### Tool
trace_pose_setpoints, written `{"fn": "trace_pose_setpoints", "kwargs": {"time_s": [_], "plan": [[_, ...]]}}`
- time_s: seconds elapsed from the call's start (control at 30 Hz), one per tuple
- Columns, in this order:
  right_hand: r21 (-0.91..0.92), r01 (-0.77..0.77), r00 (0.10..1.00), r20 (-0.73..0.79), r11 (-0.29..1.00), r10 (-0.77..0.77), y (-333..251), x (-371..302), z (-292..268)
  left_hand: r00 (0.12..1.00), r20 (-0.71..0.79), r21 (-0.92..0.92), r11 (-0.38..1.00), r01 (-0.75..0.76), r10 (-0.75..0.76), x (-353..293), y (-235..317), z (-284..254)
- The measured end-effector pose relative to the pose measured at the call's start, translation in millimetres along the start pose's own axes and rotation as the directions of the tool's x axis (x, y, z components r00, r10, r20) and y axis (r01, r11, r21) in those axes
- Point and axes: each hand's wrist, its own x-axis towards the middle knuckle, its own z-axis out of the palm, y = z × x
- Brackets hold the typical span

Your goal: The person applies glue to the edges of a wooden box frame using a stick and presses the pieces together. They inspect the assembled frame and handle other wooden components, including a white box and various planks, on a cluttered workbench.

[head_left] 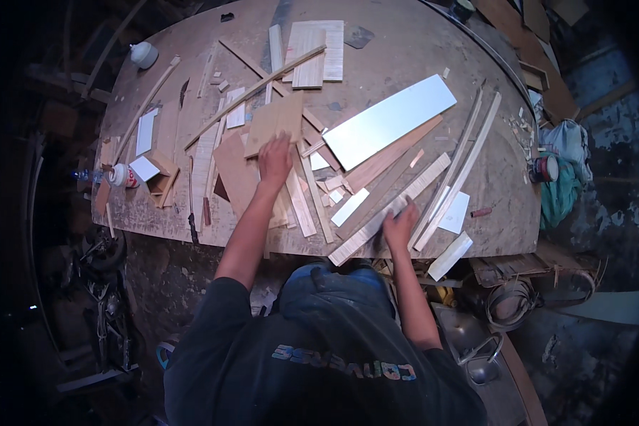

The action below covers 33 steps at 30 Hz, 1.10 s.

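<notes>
My left hand (275,160) reaches over the near edge of a square wooden board (277,117); its fingers are smeared by motion, so their grip is unclear. That board lies over a browner board (233,174) and several strips. At the right, my right hand (400,224) is closed on the near side of a long pale wooden strip (366,240), which slants toward the table's front edge. A small white-faced piece (350,207) lies beside this strip. Beyond it rests a wide white panel (390,122).
Long thin battens (461,170) lie right of my right hand, near a white offcut (450,257) overhanging the front edge. More boards (318,53) are stacked at the back. A white bottle (143,55) and a tub (123,175) stand left; a can (544,169) stands right.
</notes>
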Motion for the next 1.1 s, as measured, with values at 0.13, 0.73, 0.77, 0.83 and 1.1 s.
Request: {"fn": "trace_pose_setpoints", "kwargs": {"time_s": [0.13,0.73,0.77,0.83,1.1], "plan": [[0.160,0.229,0.911,0.313,0.960,-0.269,-67.8,36.5,67.2,0.969,-0.051,-0.153,0.961,0.231,-0.241,5.9,-21.7,-49.8],[-0.039,0.813,0.581,0.107,0.580,-0.807,-197.7,134.1,61.9,0.997,0.081,-0.167,0.986,-0.004,0.018,-50.8,-33.8,-33.0],[-0.084,0.817,0.577,0.128,0.571,-0.807,-202.4,133.9,50.1,0.993,0.109,-0.138,0.990,-0.034,0.049,-52.6,-34.4,-28.4],[-0.183,0.817,0.574,0.168,0.547,-0.801,-205.5,132.7,26.6,0.974,0.196,-0.070,0.993,-0.099,0.112,-53.8,-38.5,-15.8],[0.057,0.544,0.830,-0.181,0.837,-0.527,-125.7,55.6,-1.2,0.984,0.127,-0.071,0.990,-0.120,0.128,-63.0,-37.9,11.7]]}}
